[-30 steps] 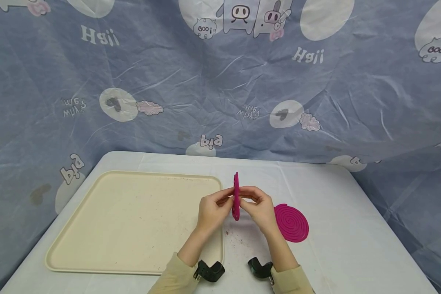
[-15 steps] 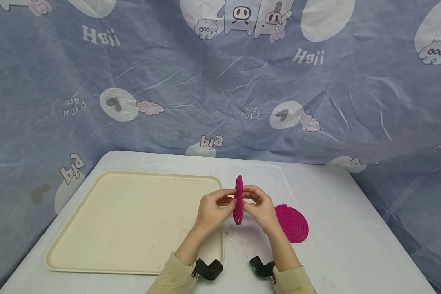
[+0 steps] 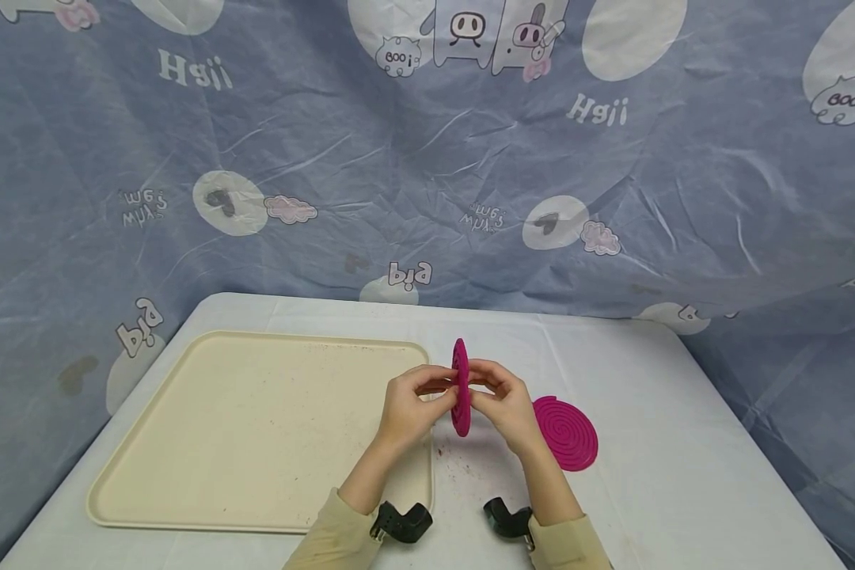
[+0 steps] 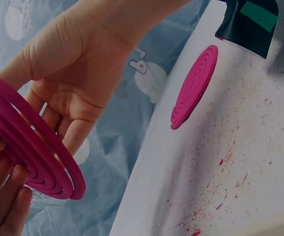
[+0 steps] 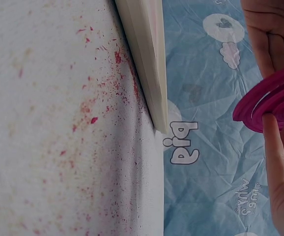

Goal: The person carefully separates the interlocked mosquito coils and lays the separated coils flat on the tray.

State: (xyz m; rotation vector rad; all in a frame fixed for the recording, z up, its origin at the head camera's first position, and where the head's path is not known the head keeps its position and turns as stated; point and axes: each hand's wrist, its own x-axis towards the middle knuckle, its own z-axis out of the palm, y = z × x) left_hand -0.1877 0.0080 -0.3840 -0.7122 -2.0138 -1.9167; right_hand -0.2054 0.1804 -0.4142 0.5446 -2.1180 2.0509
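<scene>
A magenta spiral mosquito coil (image 3: 461,388) is held upright, nearly edge-on in the head view, above the table beside the tray. My left hand (image 3: 412,402) pinches it from the left, thumb on the near side. From the right, my right hand (image 3: 504,402) pinches the same coil with thumb and fingers. In the left wrist view, narrow gaps show between the outer rings of the held coil (image 4: 43,142). Some fingertips are hidden behind it. A second magenta coil (image 3: 568,434) lies flat on the table, right of my right wrist.
A large cream tray (image 3: 256,427) covers the left of the white table (image 3: 655,443). Reddish crumbs (image 5: 94,120) are scattered near the tray's edge. Behind the table hangs a blue printed cloth (image 3: 399,158). A black wrist camera (image 3: 404,522) juts from the left sleeve.
The held coil has dropped slightly and turned a little, so more of its face shows. Both hands keep their pinch on it. The coil on the table stays put.
</scene>
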